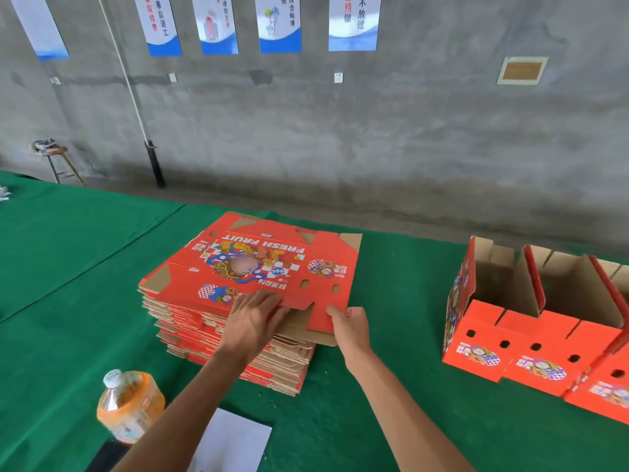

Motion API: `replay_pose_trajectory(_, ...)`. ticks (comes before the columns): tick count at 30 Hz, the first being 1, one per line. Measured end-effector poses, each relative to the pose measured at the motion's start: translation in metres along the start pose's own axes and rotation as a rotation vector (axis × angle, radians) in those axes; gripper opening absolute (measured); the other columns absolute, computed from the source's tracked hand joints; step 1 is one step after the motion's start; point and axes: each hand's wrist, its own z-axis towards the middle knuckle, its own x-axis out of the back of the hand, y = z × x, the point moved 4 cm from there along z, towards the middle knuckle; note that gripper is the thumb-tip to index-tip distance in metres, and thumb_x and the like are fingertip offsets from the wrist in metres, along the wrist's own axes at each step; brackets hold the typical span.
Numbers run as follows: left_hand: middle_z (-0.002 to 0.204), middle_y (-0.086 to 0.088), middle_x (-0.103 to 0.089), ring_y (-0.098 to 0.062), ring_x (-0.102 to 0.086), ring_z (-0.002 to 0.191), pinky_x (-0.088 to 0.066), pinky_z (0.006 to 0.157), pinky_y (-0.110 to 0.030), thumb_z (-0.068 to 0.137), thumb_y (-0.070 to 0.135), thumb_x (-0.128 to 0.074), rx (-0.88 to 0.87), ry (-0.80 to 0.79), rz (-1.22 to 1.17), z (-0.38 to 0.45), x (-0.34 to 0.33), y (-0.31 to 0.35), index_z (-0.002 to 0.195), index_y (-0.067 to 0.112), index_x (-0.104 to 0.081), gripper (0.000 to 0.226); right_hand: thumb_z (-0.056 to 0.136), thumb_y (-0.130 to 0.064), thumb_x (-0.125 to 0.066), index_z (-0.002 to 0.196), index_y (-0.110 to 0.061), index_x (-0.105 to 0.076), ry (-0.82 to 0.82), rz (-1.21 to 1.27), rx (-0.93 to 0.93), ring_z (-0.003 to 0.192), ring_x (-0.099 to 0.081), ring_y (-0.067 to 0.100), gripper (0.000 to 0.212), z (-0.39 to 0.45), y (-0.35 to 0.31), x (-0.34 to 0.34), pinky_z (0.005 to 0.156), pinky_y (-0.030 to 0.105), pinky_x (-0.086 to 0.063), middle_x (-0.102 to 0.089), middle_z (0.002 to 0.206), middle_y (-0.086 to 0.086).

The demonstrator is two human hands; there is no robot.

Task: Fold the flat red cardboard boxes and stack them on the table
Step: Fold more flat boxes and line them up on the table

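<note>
Nearest the head camera, an orange drink bottle [130, 405] and a white sheet [231, 441] are set on the green bench [391, 396]. Beyond them, the top flat box [258, 264] of the pile [235, 338] is held at its near edge: the left hand [253, 321] is laid on it with fingers straight, and its tab is pinched by the right hand [350, 327], probably for lifting. "FRESH FRUIT" is printed on it. Folded boxes [531, 335] are lined up at the right.

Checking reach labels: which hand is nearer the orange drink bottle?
Left. The left hand rests on the top flat box, above and right of the orange drink bottle. The right hand grips that box's near flap, farther right.
</note>
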Motion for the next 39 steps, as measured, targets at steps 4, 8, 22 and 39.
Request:
replay_pose_trajectory(4,0.128,0.001,-0.068,-0.022,-0.064,0.116,-0.052,0.102,-0.048,0.095,0.022,-0.061,-0.085,-0.208,-0.156,0.009,-0.003,0.068,0.131,0.023,-0.067,0.036,0.092,-0.019,-0.071,0.108,-0.002,-0.059,-0.064,0.128,-0.024,0.096,-0.071,0.035,0.026,-0.011,-0.002,0.041,0.090,0.054,-0.055,-0.072,0.105,0.017)
replay_pose_trajectory(8,0.148,0.017,-0.049,-0.014,-0.046,0.137,-0.042,0.112,-0.045,0.076,0.051,-0.055,0.038,-0.578,-0.589,0.021,0.000,0.139,0.143,0.048,-0.049,0.067,0.090,-0.013,-0.073,0.092,-0.002,-0.055,0.015,0.204,0.182,0.077,-0.059,0.025,0.021,-0.037,-0.008,0.095,0.071,0.039,-0.049,-0.062,0.086,0.012)
replay_pose_trajectory(22,0.095,-0.010,-0.072,-0.027,-0.069,0.081,-0.057,0.072,-0.039,0.093,0.002,-0.050,0.118,0.182,-0.675,0.082,0.079,0.294,0.135,0.023,-0.058,0.048,0.105,-0.044,-0.057,0.133,-0.033,-0.055,0.019,-0.334,0.958,0.136,-0.053,0.006,0.031,-0.111,-0.077,0.169,0.110,0.021,-0.041,-0.056,0.146,-0.016)
replay_pose_trajectory(39,0.112,-0.016,-0.077,-0.034,-0.077,0.096,-0.065,0.074,-0.045,0.066,0.086,-0.073,0.461,-0.228,-1.289,-0.020,0.007,0.174,0.118,0.026,-0.074,0.080,0.094,-0.081,-0.041,0.113,-0.028,-0.071,0.479,0.082,0.510,0.098,-0.071,0.009,0.064,-0.086,-0.079,0.358,0.094,0.042,-0.055,-0.076,0.104,-0.005)
